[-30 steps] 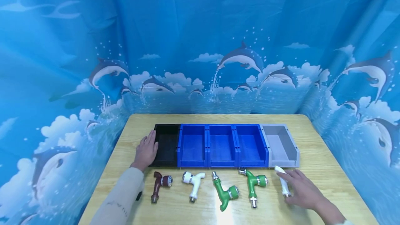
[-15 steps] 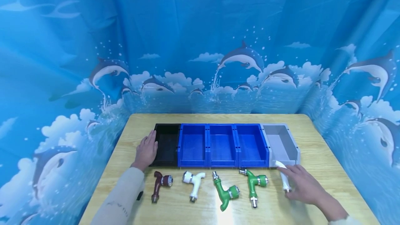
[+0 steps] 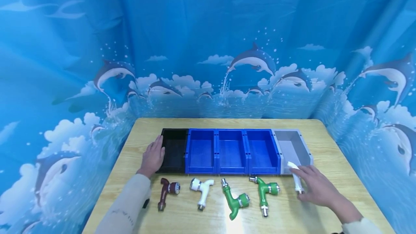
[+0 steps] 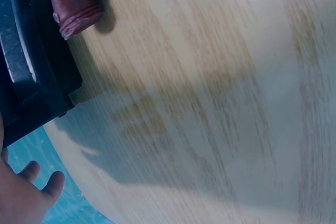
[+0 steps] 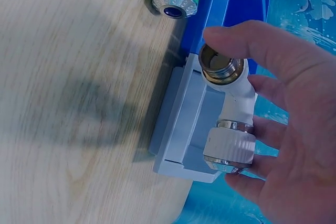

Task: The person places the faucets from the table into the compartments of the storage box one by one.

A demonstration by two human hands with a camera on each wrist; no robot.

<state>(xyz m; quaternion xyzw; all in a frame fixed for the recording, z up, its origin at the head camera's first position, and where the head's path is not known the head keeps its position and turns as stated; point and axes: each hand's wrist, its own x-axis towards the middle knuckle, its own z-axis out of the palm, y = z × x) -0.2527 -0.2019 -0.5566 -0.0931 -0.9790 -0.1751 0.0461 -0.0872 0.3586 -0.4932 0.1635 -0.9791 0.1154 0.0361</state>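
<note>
My right hand (image 3: 316,187) grips a white tap (image 5: 235,106), thumb at its threaded metal end and fingers along its far side. In the head view the tap's spout overlaps the front edge of the grey bin (image 3: 289,147). The right wrist view shows the tap raised, its ribbed white handle toward the fingertips. Over at the left, my left hand (image 3: 152,157) lies along the outer side of the black bin (image 3: 175,151), fingers fairly straight and holding nothing. Only part of that hand shows in the left wrist view.
Three blue bins (image 3: 201,151) stand between the black and grey ones. In front of the row lie a dark red tap (image 3: 164,192), another white tap (image 3: 203,192) and two green taps (image 3: 232,201). A dolphin-printed curtain (image 3: 201,46) surrounds the wooden table (image 3: 247,123).
My right hand has moved slightly forward with the white tap, bringing its spout from just before the grey bin to over its front edge. The left hand has stayed put.
</note>
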